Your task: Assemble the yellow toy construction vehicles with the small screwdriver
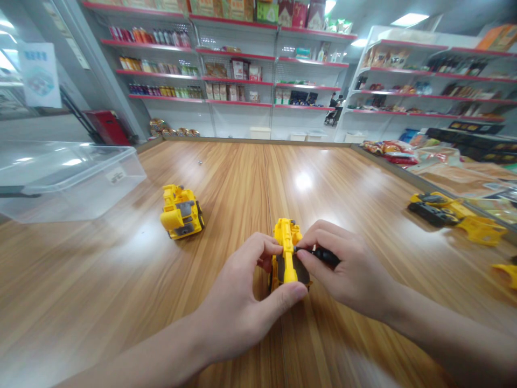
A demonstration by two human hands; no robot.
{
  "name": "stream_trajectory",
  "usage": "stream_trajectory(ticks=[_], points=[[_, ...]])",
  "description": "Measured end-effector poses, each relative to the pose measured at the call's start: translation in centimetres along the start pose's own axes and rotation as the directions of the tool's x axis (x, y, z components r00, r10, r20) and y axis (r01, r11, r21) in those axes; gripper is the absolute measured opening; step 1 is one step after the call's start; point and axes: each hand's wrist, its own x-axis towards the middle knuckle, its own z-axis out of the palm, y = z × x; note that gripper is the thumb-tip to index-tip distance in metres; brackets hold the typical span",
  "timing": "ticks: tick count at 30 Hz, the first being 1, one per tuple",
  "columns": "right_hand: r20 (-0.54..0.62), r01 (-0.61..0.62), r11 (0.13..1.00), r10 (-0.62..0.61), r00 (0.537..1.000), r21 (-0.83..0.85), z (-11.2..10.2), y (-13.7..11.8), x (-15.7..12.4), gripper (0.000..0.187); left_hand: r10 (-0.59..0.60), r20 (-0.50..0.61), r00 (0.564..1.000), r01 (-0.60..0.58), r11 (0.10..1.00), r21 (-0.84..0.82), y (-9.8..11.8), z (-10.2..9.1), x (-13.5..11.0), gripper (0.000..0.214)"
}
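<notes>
A yellow toy construction vehicle point(286, 245) stands on the wooden table point(242, 178) in front of me, gripped from both sides. My left hand point(246, 302) wraps round its left side, thumb under the rear and fingers curled on top. My right hand point(343, 269) pinches a small black part point(325, 255) at the toy's right side, fingers closed on it. The toy's lower body is hidden behind my hands.
A second yellow toy truck point(181, 212) sits to the left. A clear plastic bin point(60, 178) stands at the far left. Yellow and black toy pieces point(452, 213) lie at the right edge. Store shelves point(242, 64) with packaged goods line the back.
</notes>
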Motion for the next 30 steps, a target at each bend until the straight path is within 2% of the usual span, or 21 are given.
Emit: stream_trajectory(ticks=[4,8,18,24,30], points=[[0.032,0.013,1.0,-0.013,0.999,0.002,0.02,0.14,0.01,0.017,0.002,0.005,1.0,-0.002,1.0,0.006,-0.08,-0.02,-0.04,0.027],[0.005,-0.01,1.0,0.01,1.0,-0.002,-0.14,-0.16,0.02,0.007,0.007,0.011,1.0,-0.007,1.0,0.0,0.01,-0.09,-0.04,0.027],[0.029,0.031,1.0,-0.031,0.999,-0.002,-0.21,-0.08,0.04,0.014,0.015,0.016,1.0,-0.015,1.0,-0.009,-0.02,-0.15,-0.17,0.027],[-0.004,0.004,1.0,-0.004,1.0,-0.025,-0.41,-0.54,-0.05,0.007,0.024,0.025,0.999,-0.023,1.0,-0.006,0.07,-0.02,-0.16,0.026],[0.015,0.05,0.999,-0.05,0.999,-0.015,-0.4,-0.18,-0.01,0.008,0.034,0.032,0.999,-0.034,0.999,-0.017,-0.01,-0.04,-0.02,0.026]])
